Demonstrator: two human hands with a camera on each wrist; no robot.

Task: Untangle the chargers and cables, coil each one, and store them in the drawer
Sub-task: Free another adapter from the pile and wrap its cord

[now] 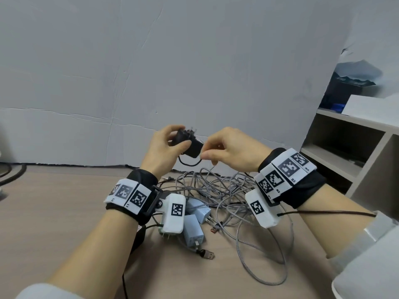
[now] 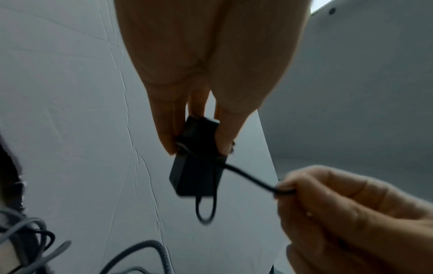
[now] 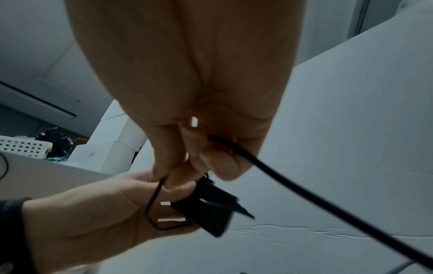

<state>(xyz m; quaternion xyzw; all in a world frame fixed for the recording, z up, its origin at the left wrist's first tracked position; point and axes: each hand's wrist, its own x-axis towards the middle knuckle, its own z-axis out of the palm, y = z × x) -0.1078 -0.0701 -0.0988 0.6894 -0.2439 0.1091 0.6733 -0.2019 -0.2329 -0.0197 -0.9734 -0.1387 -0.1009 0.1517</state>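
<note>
Left hand (image 1: 160, 145): fingers and thumb curling round, gripping the black charger (image 1: 188, 144), raised above the floor. Right hand (image 1: 232, 148): fingertips pinching the charger's thin black cable (image 2: 248, 177), which is crossing the charger body. Below both wrists, lying on the wooden floor (image 1: 56, 203): tangled grey braided cables (image 1: 228, 190); pale blue chargers (image 1: 193, 229) among them. Right: shelf unit (image 1: 349, 147).

You've got one black charger (image 1: 187, 143) up in your two hands, left hand (image 1: 164, 145) and right hand (image 1: 232, 147). Down on the tabletop (image 1: 54, 203), three pale blue chargers (image 1: 193, 230) show, plus one tangle of grey braided cables (image 1: 226, 190), too knotted to count.
</note>
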